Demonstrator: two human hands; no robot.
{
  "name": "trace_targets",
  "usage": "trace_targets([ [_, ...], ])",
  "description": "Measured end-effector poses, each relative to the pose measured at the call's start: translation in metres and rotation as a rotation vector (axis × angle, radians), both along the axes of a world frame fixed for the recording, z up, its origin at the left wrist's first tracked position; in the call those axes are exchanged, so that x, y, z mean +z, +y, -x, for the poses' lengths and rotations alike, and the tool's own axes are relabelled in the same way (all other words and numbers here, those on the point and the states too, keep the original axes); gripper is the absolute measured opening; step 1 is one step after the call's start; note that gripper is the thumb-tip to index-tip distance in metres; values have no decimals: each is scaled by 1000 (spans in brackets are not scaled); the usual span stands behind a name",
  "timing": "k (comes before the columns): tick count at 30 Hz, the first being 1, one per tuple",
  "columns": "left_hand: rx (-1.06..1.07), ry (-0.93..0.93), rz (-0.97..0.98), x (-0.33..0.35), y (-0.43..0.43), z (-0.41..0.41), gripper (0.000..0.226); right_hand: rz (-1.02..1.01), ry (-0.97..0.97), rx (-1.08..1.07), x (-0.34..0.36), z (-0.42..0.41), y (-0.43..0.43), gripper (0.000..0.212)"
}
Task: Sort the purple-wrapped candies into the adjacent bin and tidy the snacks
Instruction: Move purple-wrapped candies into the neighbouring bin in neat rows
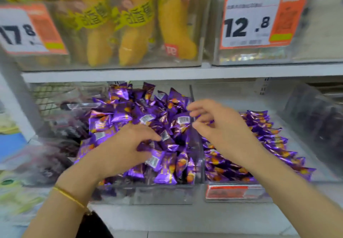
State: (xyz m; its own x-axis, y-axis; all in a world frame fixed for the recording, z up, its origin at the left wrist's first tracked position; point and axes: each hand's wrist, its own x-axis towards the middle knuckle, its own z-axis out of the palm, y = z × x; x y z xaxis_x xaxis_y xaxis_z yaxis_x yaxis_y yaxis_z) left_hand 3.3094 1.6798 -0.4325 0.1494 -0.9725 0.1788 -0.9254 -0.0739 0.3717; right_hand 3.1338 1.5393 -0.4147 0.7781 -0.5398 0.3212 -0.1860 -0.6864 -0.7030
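Left hand [126,150] grip curled round purple-wrapped candies [167,174] left of the divider [196,156], right hand [219,128] grip spread above it, the overfull heap could be spilled.

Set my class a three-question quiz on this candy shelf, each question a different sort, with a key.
1. True or false: the purple candies in the left bin are heaped higher than those in the right bin.
2. The left hand touches: A the left bin's heap; B the right bin's candies; C neither.
3. Fill in: the price tag above the right bin reads ___.
Key: 1 true; 2 A; 3 12.8.
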Motion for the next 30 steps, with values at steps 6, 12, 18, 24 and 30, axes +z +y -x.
trace_targets([
  [6, -13, -169, -110, -13, 5, -3, 54, 5, -114, 3, -15, -20, 7, 33],
  [12, 127, 383, 68, 0, 9, 9, 38, 135, 59, 279, -11, -27, 17, 45],
  [18, 195, 666, 168, -5, 4, 15, 34, 126, 55, 180, -7, -25, 12, 16],
  [24, 63, 44, -90, -23, 0, 19, 55, 35, -2, 66, -2, -12, 4, 13],
  [30, 138, 88, -22, -21, -8, 30, 59, -218, -121, 30, -2, -8, 3, 16],
])
